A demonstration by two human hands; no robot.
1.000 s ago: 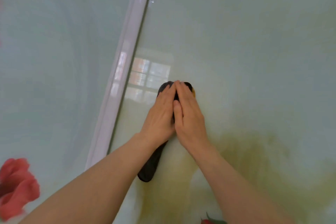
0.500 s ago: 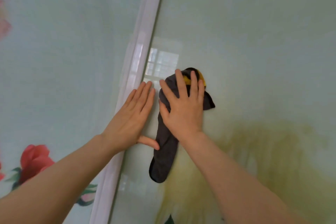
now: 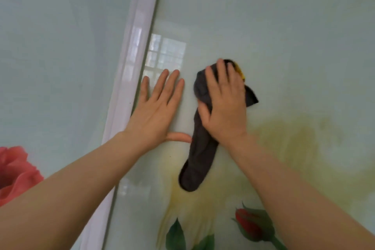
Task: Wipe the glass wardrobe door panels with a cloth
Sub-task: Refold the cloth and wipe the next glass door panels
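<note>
So the right hand (image 3: 223, 103) was flat with straight fingers, pressing a dark grey sock-shaped cloth with a bit of yellow at its top (image 3: 199, 152) against the right-hand pale green glass wardrobe door panel (image 3: 284, 26), cloth tail hanging down toward the near edge. The left hand (image 3: 156, 111) was spread wide, holding nothing, just resting flat on that same panel right beside the glossy white frame strip (image 3: 129, 67) between the panels. Progress-wise I'd guess somewhere mid-job: honestly couldn't tell cleaned glass from uncleaned, and the left glass panel (image 3: 60, 46) wasn't being touched. The glass had printed flowers, a big red rose (image 3: 14, 170) on the left and a red rosebud with green leaves (image 3: 251, 227) near the bottom, plus a window reflection (image 3: 164, 50) from the room.
</note>
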